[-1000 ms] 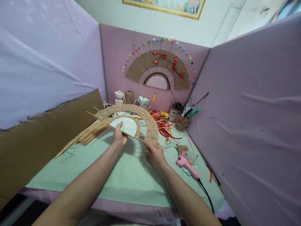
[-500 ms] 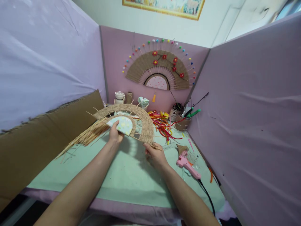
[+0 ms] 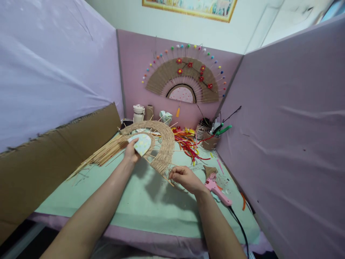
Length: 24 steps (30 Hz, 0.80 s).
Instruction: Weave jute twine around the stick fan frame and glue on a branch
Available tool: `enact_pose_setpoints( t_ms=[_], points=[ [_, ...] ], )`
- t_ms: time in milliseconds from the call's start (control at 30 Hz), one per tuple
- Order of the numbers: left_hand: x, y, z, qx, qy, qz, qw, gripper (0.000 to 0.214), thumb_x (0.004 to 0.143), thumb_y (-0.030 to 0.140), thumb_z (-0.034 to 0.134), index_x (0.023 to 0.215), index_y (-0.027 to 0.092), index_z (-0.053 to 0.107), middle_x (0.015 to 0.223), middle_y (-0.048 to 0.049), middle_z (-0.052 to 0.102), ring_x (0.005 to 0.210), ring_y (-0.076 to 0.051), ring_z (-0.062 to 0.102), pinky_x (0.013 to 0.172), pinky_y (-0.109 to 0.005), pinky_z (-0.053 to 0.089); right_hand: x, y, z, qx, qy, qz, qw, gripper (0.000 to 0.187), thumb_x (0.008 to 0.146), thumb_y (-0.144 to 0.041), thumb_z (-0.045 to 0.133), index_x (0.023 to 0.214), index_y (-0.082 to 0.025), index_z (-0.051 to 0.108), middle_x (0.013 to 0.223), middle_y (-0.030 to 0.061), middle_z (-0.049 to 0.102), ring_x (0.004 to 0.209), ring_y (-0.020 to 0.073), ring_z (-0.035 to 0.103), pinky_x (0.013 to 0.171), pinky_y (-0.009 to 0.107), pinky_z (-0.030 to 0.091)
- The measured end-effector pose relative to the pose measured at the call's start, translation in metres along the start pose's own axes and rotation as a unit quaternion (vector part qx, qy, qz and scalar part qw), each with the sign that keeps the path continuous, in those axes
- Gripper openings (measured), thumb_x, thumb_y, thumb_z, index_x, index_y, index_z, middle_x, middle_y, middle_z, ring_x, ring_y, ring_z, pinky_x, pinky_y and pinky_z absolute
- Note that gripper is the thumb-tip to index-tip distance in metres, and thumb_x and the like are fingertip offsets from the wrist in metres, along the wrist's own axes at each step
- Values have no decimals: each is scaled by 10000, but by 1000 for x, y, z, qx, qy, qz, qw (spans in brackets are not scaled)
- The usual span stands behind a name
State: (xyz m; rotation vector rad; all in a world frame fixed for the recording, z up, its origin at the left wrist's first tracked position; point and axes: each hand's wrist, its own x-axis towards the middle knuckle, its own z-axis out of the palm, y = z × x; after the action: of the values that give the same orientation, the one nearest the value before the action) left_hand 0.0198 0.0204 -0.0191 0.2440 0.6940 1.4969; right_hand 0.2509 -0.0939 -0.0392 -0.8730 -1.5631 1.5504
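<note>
My left hand grips a half-round fan frame, its thumb lying on the pale floral half-disc at the centre. Thin sticks radiate from this disc through a wide band of wound brown twine. The frame is tilted, its right end lower and nearer to me. Beside that end, my right hand is closed with fingers pinched together. A loose loop of twine hangs below these fingers; the exact grip point is hard to make out.
Bamboo sticks lie at left by a cardboard panel. Red and orange pipe cleaners are heaped behind the frame. A pink glue gun with a black cord lies at right. A finished fan hangs on the back panel.
The fan frame has tilted, its right end swinging down and toward me. My right hand has come off the frame's end stick and moved slightly right, with a twine loop now showing below it.
</note>
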Motion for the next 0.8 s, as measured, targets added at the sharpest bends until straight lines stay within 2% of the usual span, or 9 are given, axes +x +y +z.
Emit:
enact_pose_setpoints(
  t_ms=[133, 367, 533, 667, 800],
  points=[
    [-1, 0, 0, 7, -1, -7, 1000, 333, 833, 126, 477, 1141, 108, 604, 779, -98, 734, 661, -204, 699, 668, -329, 582, 3, 6, -5, 30, 30, -27, 999, 394, 750, -533, 617, 652, -151, 605, 501, -43, 404, 474, 75, 282, 477, 233, 174],
    [-5, -5, 3, 38, -16, -35, 999, 354, 829, 112, 470, 1161, 72, 586, 780, -118, 734, 671, -218, 703, 683, -347, 583, 8, 1, 7, -67, 160, -67, 983, 325, 767, -454, 615, 628, -160, 632, 491, -33, 452, 491, 91, 366, 502, 234, 266],
    [-2, -5, 3, 33, -7, -34, 999, 365, 822, 87, 468, 1167, 71, 586, 809, -130, 736, 669, -213, 705, 690, -330, 583, 9, 0, 5, -47, 225, -89, 969, 324, 747, -461, 630, 596, -176, 606, 479, -33, 465, 485, 99, 382, 507, 238, 298],
    [2, -1, 1, 34, 3, -27, 999, 374, 820, 82, 476, 1177, 87, 585, 855, -131, 738, 673, -211, 705, 695, -337, 583, 10, 4, 1, 34, 211, -51, 976, 333, 716, -492, 649, 630, -176, 589, 469, -34, 497, 439, 86, 378, 466, 227, 278],
    [3, 1, -1, 46, -9, -28, 999, 360, 824, 89, 478, 1165, 59, 590, 822, -137, 737, 682, -215, 706, 714, -333, 579, 8, 2, -1, 120, 181, -11, 976, 346, 697, -493, 675, 634, -171, 567, 378, -90, 401, 341, 41, 242, 437, 217, 262]
  ],
)
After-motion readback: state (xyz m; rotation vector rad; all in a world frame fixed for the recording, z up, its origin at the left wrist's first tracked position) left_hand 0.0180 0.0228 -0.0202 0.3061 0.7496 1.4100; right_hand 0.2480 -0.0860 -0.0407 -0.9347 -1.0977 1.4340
